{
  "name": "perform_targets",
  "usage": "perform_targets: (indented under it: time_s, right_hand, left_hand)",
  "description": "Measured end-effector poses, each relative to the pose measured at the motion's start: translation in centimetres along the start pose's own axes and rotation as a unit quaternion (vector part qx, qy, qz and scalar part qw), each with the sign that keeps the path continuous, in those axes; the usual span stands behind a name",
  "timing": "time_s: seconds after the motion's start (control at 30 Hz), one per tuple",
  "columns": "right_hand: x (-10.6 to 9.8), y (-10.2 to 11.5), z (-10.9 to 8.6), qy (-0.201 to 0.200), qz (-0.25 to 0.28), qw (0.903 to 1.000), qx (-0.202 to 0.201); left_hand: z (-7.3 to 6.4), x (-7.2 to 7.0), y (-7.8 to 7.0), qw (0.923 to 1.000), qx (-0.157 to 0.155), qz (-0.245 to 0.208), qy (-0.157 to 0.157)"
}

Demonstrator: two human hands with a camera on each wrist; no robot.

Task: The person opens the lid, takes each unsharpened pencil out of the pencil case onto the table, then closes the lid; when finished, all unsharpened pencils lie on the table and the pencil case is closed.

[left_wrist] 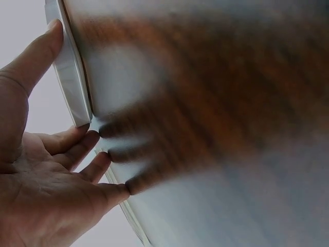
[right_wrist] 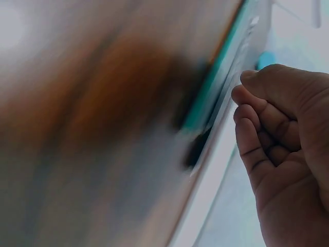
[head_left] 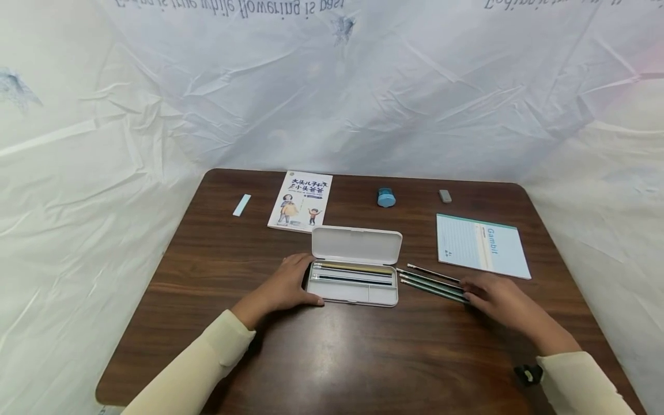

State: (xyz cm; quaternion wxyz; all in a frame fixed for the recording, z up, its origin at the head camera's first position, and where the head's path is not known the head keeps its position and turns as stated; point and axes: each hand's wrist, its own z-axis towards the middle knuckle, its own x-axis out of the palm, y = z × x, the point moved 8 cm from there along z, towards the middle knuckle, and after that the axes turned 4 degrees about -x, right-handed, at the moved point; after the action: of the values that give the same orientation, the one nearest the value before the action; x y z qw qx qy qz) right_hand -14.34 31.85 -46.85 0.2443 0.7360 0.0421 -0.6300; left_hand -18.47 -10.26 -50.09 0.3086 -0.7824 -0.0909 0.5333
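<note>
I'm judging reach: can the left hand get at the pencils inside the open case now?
Likely yes: the left hand holds one end of the white pencil case, close to the pencils inside, and the open lid leaves them uncovered. Its grip may need to loosen first.

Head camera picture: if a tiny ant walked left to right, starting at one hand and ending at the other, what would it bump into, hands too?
Left hand → open white pencil case → loose pencils → right hand.
</note>
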Motion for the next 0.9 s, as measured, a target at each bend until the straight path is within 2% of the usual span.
perform_targets:
  time_s: [0.17, 0.3, 0.43, 0.6, 0.9]
  right_hand:
    - [-0.1, 4.5, 3.5, 0.001, 0.008, 0.9993, -0.037]
    - [1.1, 8.2, 6.5, 0.002, 0.025, 0.9965, -0.079]
    - [2.4, 10.8, 8.6, 0.013, 0.047, 0.9918, -0.118]
    - [3.2, 12.1, 9.9, 0.020, 0.044, 0.9896, -0.136]
    - [4.0, 13.1, 10.8, 0.053, 0.017, 0.9854, -0.161]
  left_hand:
    - [0.2, 0.0, 0.0, 1.0000, 0.002, 0.001, -0.003]
    - [0.2, 0.0, -0.2, 1.0000, 0.007, 0.005, -0.003]
    - [0.1, -0.1, -0.3, 0.9999, 0.009, 0.008, -0.001]
    - [0.2, 0.0, -0.1, 0.9999, 0.005, 0.011, 0.001]
    - [0.0, -0.1, -0.1, 1.0000, 0.004, 0.007, 0.001]
